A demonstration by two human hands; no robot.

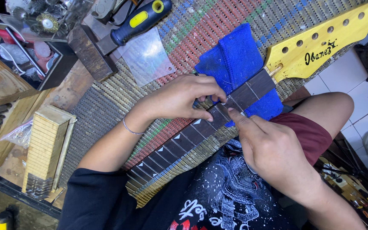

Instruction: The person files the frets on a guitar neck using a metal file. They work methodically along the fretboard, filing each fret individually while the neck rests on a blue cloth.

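The guitar neck [192, 134] is the landmark here: its dark fretboard runs as a long diagonal from the lower left, near the person's black shirt, up to the yellow headstock [320, 40] at the upper right.

Farthest left of the neck stands a pale ribbed wooden block [45, 149] on the bench edge, well apart from it. Above the neck's lower end lies the woven mat [107, 102] that the neck rests on. Up and left of the neck's middle sit a dark wooden block [88, 53], a thin clear plastic sheet [148, 57] and a blue-and-yellow handled tool [139, 21].

The left hand [179, 98] comes in across the neck from its upper-left side, fingers curled together and thumb pressed down at the fretboard's near edge, just short of the upper frets. The fingertips seem to pinch something small against the board, perhaps a fret, but it is too hidden to name.

The right hand [271, 151] comes from the lower-right side of the neck, index finger and thumb drawn together and touching the fretboard at the same spot, so both hands meet on the one fret position, about equally near to it. Neither is wrapped round the neck; both press or pinch on its top face.

Just beyond that spot, towards the headstock, a folded blue cloth [235, 59] lies under the neck, cushioning it.
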